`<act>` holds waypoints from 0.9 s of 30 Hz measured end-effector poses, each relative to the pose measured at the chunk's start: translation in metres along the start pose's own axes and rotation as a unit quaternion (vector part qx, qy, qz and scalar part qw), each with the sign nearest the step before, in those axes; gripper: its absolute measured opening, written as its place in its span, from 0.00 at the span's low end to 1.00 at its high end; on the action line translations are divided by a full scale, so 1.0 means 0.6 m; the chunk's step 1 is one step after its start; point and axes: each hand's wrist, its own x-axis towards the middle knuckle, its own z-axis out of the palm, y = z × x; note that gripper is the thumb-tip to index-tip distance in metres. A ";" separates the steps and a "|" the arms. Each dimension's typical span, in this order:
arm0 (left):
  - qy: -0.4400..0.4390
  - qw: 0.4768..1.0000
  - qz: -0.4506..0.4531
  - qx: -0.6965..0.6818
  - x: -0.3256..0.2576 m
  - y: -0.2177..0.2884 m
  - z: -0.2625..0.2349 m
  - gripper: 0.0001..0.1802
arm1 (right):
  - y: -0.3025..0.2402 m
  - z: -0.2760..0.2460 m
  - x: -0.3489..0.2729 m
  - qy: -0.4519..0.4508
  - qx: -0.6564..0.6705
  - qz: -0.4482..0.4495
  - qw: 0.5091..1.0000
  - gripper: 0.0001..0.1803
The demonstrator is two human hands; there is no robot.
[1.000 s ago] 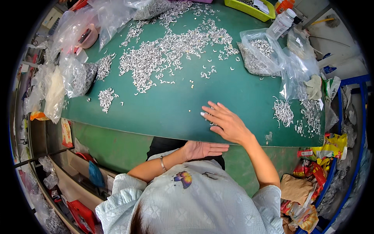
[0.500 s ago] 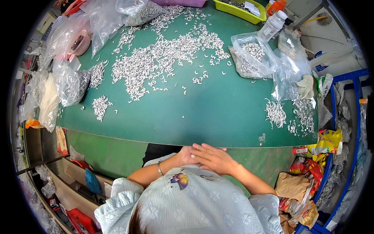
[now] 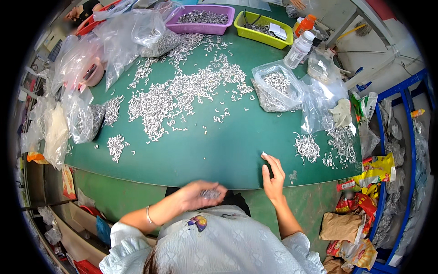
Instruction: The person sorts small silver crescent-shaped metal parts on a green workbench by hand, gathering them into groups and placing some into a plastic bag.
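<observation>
My left hand (image 3: 194,195), slightly smeared by motion, is cupped at the table's near edge with a clump of small silvery metal pieces (image 3: 210,194) in it. Over the near edge, to the right, my right hand (image 3: 273,180) has its fingers stretched out and nothing in it. A wide heap of small curved silvery pieces (image 3: 182,93) spreads across the green table (image 3: 228,160). Smaller piles of these curved pieces lie at the left (image 3: 116,147) and at the right (image 3: 306,147), the latter just beyond my right hand.
A clear plastic bag of pieces (image 3: 277,86) stands at the right, near a white bottle (image 3: 299,50). Along the back are a purple basket (image 3: 200,27) and a yellow-green tray (image 3: 262,41). Plastic bags (image 3: 82,112) crowd the left side. Blue shelving (image 3: 413,137) rises at the right.
My hands, which lay together at the table edge, have come apart. The left moved left and now shows the metal clump; the right moved right and up over the table. The view has shifted.
</observation>
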 end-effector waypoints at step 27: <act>-0.022 0.849 0.379 0.368 0.126 0.341 0.174 0.17 | 0.015 0.012 0.009 0.062 -0.007 0.103 0.993 0.12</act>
